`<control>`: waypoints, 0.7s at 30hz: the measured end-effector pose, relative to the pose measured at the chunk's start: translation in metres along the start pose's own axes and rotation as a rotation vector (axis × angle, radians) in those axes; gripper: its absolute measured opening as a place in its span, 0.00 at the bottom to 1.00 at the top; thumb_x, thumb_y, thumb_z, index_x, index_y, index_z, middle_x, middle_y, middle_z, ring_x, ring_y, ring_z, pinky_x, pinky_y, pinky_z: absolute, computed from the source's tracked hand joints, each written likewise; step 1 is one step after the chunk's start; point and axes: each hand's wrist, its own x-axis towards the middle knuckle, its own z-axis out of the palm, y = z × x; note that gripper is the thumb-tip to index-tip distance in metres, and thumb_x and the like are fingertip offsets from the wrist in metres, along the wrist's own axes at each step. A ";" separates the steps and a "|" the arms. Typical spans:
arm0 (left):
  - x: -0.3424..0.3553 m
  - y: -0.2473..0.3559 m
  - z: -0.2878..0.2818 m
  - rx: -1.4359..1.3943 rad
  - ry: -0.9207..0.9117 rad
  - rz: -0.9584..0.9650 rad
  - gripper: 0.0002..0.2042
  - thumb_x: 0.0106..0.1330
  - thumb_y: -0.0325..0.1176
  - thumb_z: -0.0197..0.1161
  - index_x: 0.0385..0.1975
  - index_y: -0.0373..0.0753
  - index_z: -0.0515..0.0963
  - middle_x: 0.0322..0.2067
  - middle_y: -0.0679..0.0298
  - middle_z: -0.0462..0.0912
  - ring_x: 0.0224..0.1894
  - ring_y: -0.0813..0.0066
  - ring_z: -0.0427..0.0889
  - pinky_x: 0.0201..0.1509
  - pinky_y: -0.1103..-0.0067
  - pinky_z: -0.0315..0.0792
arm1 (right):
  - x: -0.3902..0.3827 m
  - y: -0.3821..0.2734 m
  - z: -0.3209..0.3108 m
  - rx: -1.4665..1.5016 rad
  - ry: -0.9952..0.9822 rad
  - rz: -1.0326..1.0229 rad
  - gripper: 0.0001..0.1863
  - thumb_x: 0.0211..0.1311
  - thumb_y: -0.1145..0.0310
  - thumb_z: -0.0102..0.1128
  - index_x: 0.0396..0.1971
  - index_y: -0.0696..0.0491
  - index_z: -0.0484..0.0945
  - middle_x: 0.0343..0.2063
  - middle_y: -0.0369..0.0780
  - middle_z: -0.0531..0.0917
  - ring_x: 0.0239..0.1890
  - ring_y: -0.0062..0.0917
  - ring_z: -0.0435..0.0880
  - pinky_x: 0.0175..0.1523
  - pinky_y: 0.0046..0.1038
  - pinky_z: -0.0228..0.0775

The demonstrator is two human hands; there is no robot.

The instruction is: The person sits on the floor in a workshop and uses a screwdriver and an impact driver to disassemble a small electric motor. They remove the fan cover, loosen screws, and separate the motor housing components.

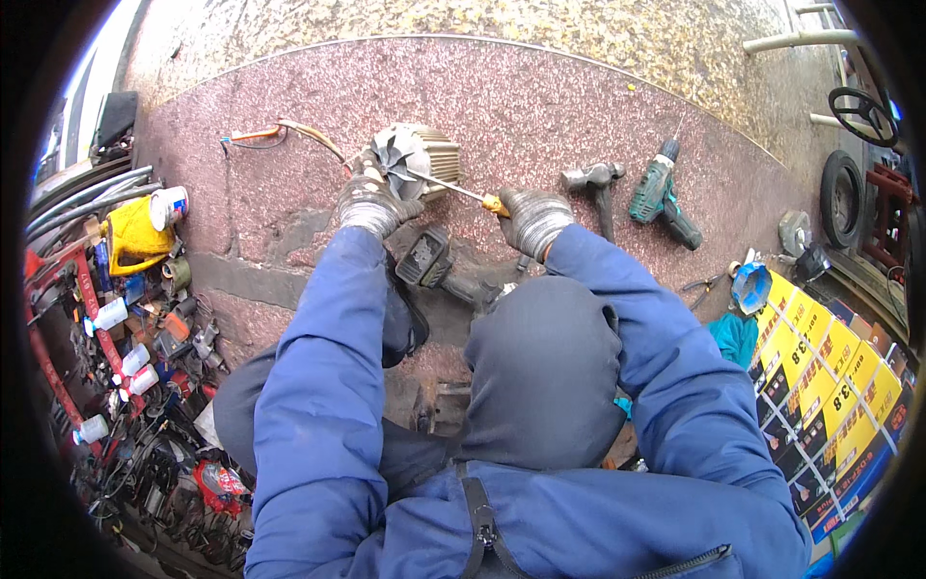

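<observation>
A finned metal motor with a dark fan on its near-left end lies on the speckled red floor, coloured wires trailing leftward from it. My gloved left hand is closed on the motor's fan end. My gloved right hand grips the yellow handle of a screwdriver, whose shaft reaches left to the fan's centre; exact contact at the tip is too small to tell. Right of my right hand lie a hammer and a teal drill. A dark power tool sits below the motor.
Piled tools, hoses, bottles and a yellow jug crowd the left side. At right are pliers, yellow boxes, a tyre and a steering wheel. My dark-clad legs are bent below my hands.
</observation>
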 end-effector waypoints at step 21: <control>-0.005 0.002 -0.003 -0.230 -0.032 0.030 0.61 0.30 0.45 0.81 0.67 0.35 0.48 0.52 0.53 0.77 0.50 0.59 0.79 0.54 0.72 0.74 | -0.011 0.005 -0.002 0.003 -0.035 -0.046 0.14 0.60 0.58 0.56 0.40 0.51 0.76 0.34 0.47 0.83 0.39 0.42 0.83 0.44 0.42 0.74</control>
